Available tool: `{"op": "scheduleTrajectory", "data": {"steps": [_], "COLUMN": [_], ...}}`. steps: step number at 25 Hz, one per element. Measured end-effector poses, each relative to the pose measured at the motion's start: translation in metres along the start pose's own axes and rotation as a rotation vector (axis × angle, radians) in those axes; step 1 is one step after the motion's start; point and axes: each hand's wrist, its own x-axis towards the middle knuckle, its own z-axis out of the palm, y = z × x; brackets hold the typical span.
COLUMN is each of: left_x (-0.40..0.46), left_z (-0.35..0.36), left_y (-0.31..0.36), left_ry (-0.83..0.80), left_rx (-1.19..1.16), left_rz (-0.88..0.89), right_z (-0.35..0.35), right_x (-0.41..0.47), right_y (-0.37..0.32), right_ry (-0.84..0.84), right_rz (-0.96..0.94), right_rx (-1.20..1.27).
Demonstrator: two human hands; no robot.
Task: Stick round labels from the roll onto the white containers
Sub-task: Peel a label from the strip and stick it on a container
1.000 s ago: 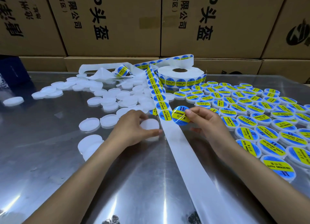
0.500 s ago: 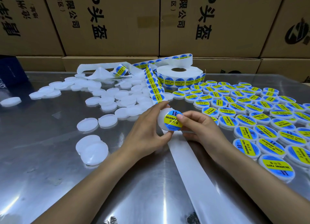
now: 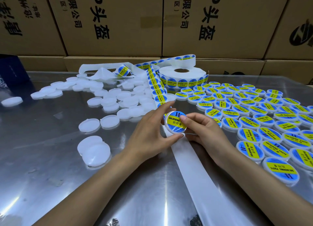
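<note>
My left hand (image 3: 149, 136) grips a white round container (image 3: 174, 126) by its rim, tilted toward me above the table. A blue and yellow round label covers its face. My right hand (image 3: 201, 131) holds the container's other side, with the thumb pressing on the label. The label roll (image 3: 182, 76) stands at the back middle, and its strip of labels (image 3: 157, 90) runs toward my hands. Below my hands the bare white backing strip (image 3: 194, 171) continues toward me. Several plain white containers (image 3: 108, 98) lie to the left, and several labelled containers (image 3: 254, 117) lie to the right.
A shiny metal table (image 3: 50, 158) carries everything. Cardboard boxes (image 3: 118, 22) form a wall behind it. A dark blue box (image 3: 11, 70) stands at the far left edge. Crumpled used backing (image 3: 101, 73) lies behind the plain containers.
My right hand peeled a label off the strip and brought it to the container that my left hand lifted from the table. The label now sits on the container under my right thumb.
</note>
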Motion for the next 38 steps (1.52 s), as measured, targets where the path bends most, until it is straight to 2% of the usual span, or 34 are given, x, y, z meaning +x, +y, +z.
{"op": "scheduleTrajectory", "data": {"steps": [4, 11, 17, 19, 22, 24, 26, 27, 34, 38], "left_x": [0.000, 0.001, 0.001, 0.001, 0.000, -0.001, -0.003, -0.003, -0.002, -0.003], "left_z": [-0.001, 0.001, -0.001, -0.001, -0.002, 0.000, 0.001, 0.002, 0.004, 0.005], "left_y": [0.000, 0.003, 0.008, 0.009, 0.011, 0.015, 0.018, 0.019, 0.028, 0.028], "left_ry": [0.021, 0.122, 0.164, 0.157, 0.128, 0.112, 0.096, 0.098, 0.179, 0.179], "left_rx": [-0.016, -0.093, -0.082, -0.063, -0.049, -0.069, -0.090, -0.094, -0.079, -0.042], "left_rz": [-0.007, -0.047, -0.019, -0.008, 0.001, 0.015, 0.030, 0.038, 0.113, 0.097], "right_z": [0.001, 0.004, 0.006, 0.004, 0.004, 0.008, 0.012, 0.013, 0.017, 0.019], "right_x": [-0.001, 0.000, -0.003, -0.002, -0.003, -0.007, -0.010, -0.011, -0.008, -0.004], "right_y": [-0.001, -0.002, -0.001, -0.004, -0.010, -0.010, -0.007, -0.006, -0.010, -0.009], "right_ry": [0.006, 0.053, 0.123, 0.128, 0.105, -0.066, -0.225, -0.250, -0.024, 0.123], "right_rz": [-0.044, -0.355, -0.435, -0.385, -0.186, -0.049, -0.017, -0.020, 0.073, 0.139], "right_rx": [-0.022, -0.175, -0.299, -0.269, -0.131, 0.010, 0.109, 0.129, 0.121, 0.171]}}
